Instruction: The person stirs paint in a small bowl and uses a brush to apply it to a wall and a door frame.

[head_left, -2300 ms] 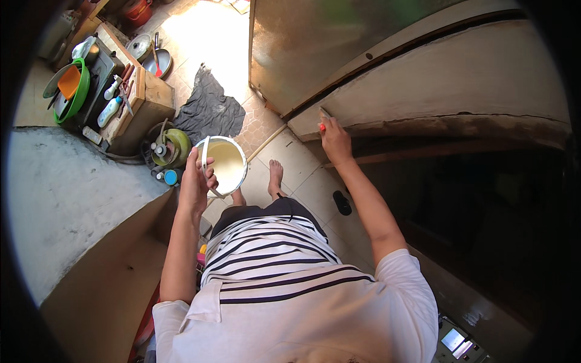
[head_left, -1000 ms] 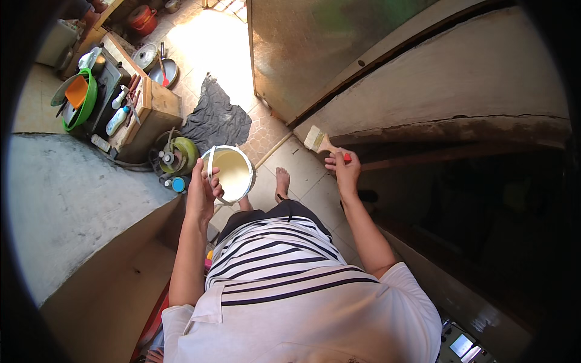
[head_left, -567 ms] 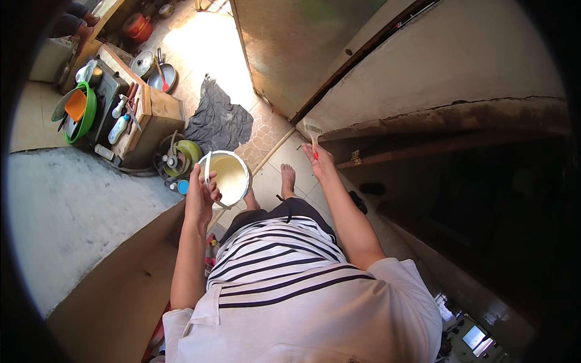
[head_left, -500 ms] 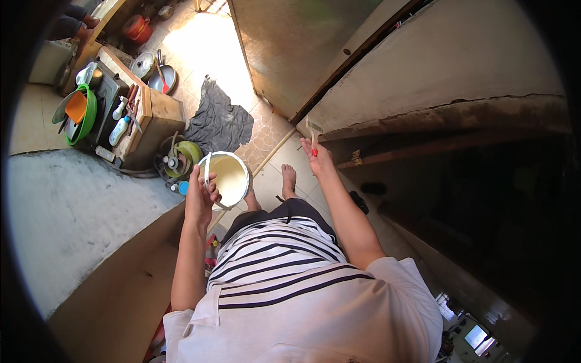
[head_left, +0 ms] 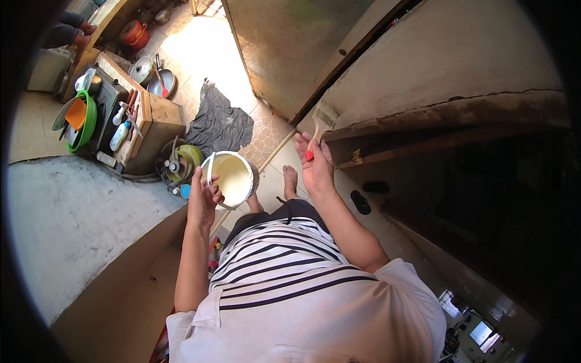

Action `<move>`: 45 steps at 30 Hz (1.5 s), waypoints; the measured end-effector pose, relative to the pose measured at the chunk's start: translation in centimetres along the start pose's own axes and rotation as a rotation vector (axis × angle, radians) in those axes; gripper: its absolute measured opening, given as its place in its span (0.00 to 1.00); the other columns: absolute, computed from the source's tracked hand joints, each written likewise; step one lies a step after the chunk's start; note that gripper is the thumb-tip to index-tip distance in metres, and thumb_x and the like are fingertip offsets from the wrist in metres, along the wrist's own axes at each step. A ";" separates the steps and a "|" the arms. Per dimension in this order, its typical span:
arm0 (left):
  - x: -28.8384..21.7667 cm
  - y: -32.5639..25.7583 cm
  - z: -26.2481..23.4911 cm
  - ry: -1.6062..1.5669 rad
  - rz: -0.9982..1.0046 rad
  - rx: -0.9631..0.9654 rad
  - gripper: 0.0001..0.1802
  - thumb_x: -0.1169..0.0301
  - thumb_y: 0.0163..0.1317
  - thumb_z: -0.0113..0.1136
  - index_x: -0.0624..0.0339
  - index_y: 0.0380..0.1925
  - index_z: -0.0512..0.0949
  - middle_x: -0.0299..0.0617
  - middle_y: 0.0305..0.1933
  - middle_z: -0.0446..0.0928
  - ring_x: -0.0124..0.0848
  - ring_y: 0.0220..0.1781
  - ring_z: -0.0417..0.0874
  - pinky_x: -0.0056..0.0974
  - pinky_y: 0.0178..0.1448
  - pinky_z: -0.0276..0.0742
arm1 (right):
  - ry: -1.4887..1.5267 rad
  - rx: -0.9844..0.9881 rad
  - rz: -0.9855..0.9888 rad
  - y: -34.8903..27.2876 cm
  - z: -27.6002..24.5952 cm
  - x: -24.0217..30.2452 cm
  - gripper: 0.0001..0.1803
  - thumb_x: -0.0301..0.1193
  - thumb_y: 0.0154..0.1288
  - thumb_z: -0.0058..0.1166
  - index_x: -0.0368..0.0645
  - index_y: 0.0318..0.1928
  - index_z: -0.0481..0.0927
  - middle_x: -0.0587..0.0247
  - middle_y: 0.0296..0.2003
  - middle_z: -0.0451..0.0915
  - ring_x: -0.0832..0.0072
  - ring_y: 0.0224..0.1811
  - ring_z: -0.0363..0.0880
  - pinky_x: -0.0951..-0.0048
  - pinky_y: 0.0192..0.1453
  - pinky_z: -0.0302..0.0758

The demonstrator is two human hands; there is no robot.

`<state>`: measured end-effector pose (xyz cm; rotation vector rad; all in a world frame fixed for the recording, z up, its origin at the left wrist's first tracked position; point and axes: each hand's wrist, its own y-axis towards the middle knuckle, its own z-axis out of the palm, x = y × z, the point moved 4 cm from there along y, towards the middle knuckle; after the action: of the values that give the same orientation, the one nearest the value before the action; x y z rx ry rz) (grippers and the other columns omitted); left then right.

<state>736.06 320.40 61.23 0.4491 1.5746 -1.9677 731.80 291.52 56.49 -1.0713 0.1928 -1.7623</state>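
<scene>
Left hand (head_left: 204, 192): curled round the handle (head_left: 210, 169) of the white bucket, on the bucket's left side, holding it up in front of the body.
White bucket (head_left: 255, 180): hung above the floor, mouth up, with pale cream paint (head_left: 233, 181) inside; how deep it was could not be told. Keeping it level and close to the brush looked the best guard against spills.
Right hand (head_left: 315, 166): turned palm up, with the brush handle between thumb and fingers and the other fingers loosely spread.
Brush (head_left: 321, 127): in the right hand, red handle end toward the body, bristles (head_left: 327, 112) pointing up and away. They overlapped the lower edge of the wall (head_left: 454, 66) in the view; whether they touched it could not be told.
Grip: a light hold seemed right for turning the brush, though closing the loose fingers would probably steady a long stroke.
Bristle load: a moderate dip, wiped on the bucket's rim, would likely have limited drips.
Cracked edge (head_left: 436, 115): rough and brown along the wall's foot, so it probably asked for short dabs rather than a long sweep.
Footing: a bare foot (head_left: 290, 178) stood on the tiles below, the dark cloth (head_left: 219, 121) lay crumpled ahead, and black slippers (head_left: 361, 202) sat to the right; small, careful steps seemed wise.
</scene>
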 end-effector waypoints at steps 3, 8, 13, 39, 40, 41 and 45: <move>-0.1 -0.1 0.1 0.002 -0.008 -0.009 0.31 0.37 0.65 0.49 0.57 0.38 0.73 0.28 0.18 0.62 0.22 0.17 0.62 0.30 0.30 0.60 | -0.046 0.025 0.110 0.9 -1.7 -2.4 0.15 0.26 0.75 0.44 0.26 0.54 0.68 0.45 0.51 0.76 0.57 0.58 0.79 0.66 0.63 0.79; -0.6 0.0 0.5 0.023 -0.028 -0.019 0.31 0.37 0.65 0.49 0.57 0.38 0.73 0.28 0.18 0.61 0.22 0.18 0.62 0.29 0.30 0.59 | 0.096 -0.176 0.151 9.7 -5.9 -5.8 0.11 0.21 0.74 0.42 0.23 0.49 0.64 0.39 0.49 0.74 0.50 0.55 0.79 0.61 0.62 0.81; -0.5 0.2 0.4 0.030 -0.012 -0.011 0.31 0.37 0.65 0.49 0.57 0.38 0.73 0.27 0.18 0.61 0.21 0.18 0.62 0.29 0.29 0.59 | 0.211 -0.205 0.133 11.5 -5.3 -3.1 0.08 0.20 0.73 0.43 0.25 0.44 0.65 0.42 0.46 0.74 0.52 0.51 0.81 0.63 0.59 0.84; 0.2 0.9 -0.2 0.011 -0.037 -0.003 0.30 0.38 0.66 0.49 0.58 0.37 0.74 0.27 0.18 0.62 0.22 0.17 0.62 0.28 0.29 0.58 | -0.056 -0.022 0.021 1.8 -0.5 4.2 0.10 0.25 0.71 0.49 0.31 0.47 0.70 0.49 0.45 0.79 0.60 0.47 0.84 0.69 0.49 0.85; 0.3 1.0 -0.3 0.011 -0.039 -0.002 0.30 0.38 0.66 0.49 0.58 0.37 0.74 0.27 0.18 0.62 0.22 0.17 0.62 0.28 0.29 0.58 | -0.102 -0.007 -0.015 -0.8 1.2 5.4 0.11 0.26 0.72 0.48 0.32 0.49 0.69 0.49 0.46 0.79 0.61 0.47 0.84 0.71 0.46 0.85; 0.3 0.9 -0.4 0.011 -0.038 0.000 0.30 0.38 0.66 0.49 0.58 0.38 0.74 0.27 0.18 0.62 0.22 0.17 0.62 0.28 0.29 0.58 | -0.147 0.010 -0.051 -3.0 2.5 6.3 0.13 0.27 0.73 0.48 0.32 0.51 0.68 0.50 0.48 0.79 0.62 0.46 0.84 0.74 0.43 0.85; 0.1 0.9 0.1 0.026 -0.041 0.005 0.31 0.38 0.66 0.49 0.58 0.38 0.74 0.28 0.18 0.62 0.22 0.17 0.62 0.28 0.29 0.59 | -0.211 0.134 -0.080 -8.4 4.7 7.3 0.13 0.29 0.74 0.47 0.36 0.52 0.65 0.51 0.48 0.77 0.63 0.42 0.85 0.77 0.34 0.85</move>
<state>736.52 320.19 60.44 0.4488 1.6072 -2.0044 728.97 291.10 68.21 -1.1708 -0.0989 -1.6932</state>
